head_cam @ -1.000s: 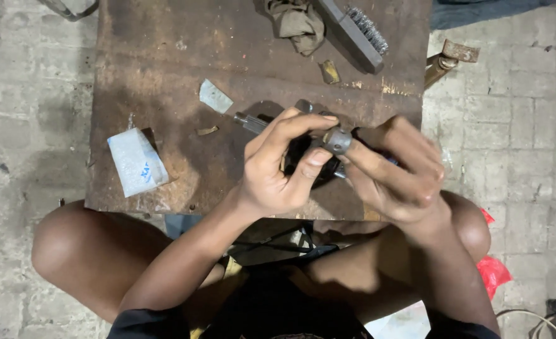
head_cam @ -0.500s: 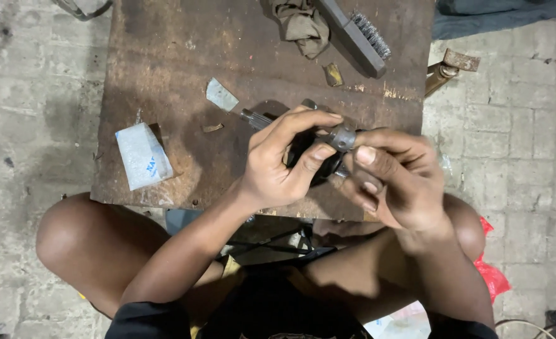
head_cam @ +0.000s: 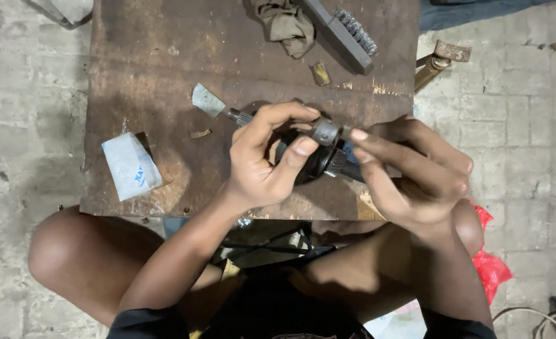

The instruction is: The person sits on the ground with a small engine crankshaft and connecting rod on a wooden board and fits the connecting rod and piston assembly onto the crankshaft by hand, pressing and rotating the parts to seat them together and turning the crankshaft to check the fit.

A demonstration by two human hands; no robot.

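My left hand (head_cam: 265,160) grips a dark round metal part (head_cam: 312,164) with a splined shaft (head_cam: 239,116) sticking out toward the upper left, held just above the rusty brown work board (head_cam: 165,56). My right hand (head_cam: 410,169) meets it from the right, thumb and fingers pinching a small grey metal ring (head_cam: 324,130) at the top of the part. A blue bit shows under my right fingers. Most of the dark part is hidden by both hands.
On the board lie a small white packet (head_cam: 130,166) at the left, a pale scrap (head_cam: 207,100), a crumpled rag (head_cam: 287,25) and a wire brush (head_cam: 347,31) at the top. A rusty metal piece (head_cam: 441,59) sits off the right edge. My bare knees frame the board; a red bag (head_cam: 491,267) lies on the right.
My right hand has opened out and slid a little to the right, fingers now extended on the grey ring. The left hand keeps its grip on the dark part.
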